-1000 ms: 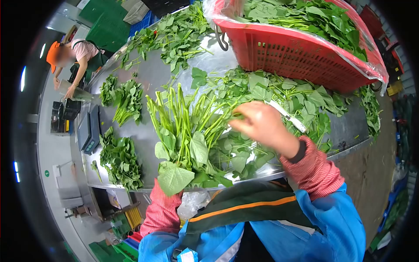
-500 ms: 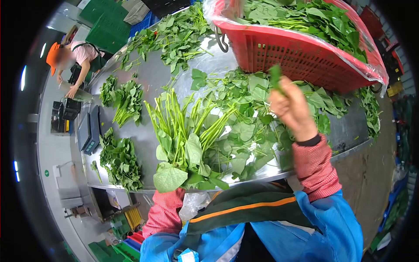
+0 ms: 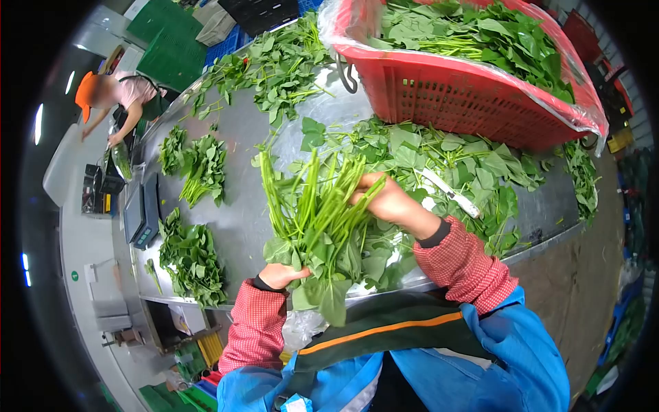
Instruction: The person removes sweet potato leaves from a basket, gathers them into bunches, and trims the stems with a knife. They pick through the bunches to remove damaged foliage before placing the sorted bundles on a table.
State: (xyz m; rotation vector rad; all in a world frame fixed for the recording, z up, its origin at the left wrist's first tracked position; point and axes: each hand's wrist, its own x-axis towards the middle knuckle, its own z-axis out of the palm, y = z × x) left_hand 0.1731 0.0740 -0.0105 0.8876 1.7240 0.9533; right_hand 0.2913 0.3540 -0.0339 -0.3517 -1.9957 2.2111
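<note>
My left hand [image 3: 281, 275] is closed around the leafy lower part of a thick bunch of leafy greens [image 3: 319, 213], held with its cut stems pointing up and away from me. My right hand [image 3: 392, 200] grips the same bunch from the right, its fingers curled in among the stems and partly hidden by them. Just beyond my right wrist, a white-handled knife [image 3: 456, 196] lies on loose leafy greens [image 3: 480, 165] spread over the metal table [image 3: 240, 130]. Leaves hang over the near table edge in front of my apron.
A red crate [image 3: 453, 89] lined with clear plastic holds more greens at the back right. Several leafy piles [image 3: 192, 257] lie on the left, beside a scale [image 3: 142, 209]. A person in an orange cap [image 3: 86, 93] works at the far left, holding a bag of greens.
My right hand has come left and down from the loose greens to the bunch's stems. The bunch has shifted slightly right, showing my left hand. The knife is now visible.
</note>
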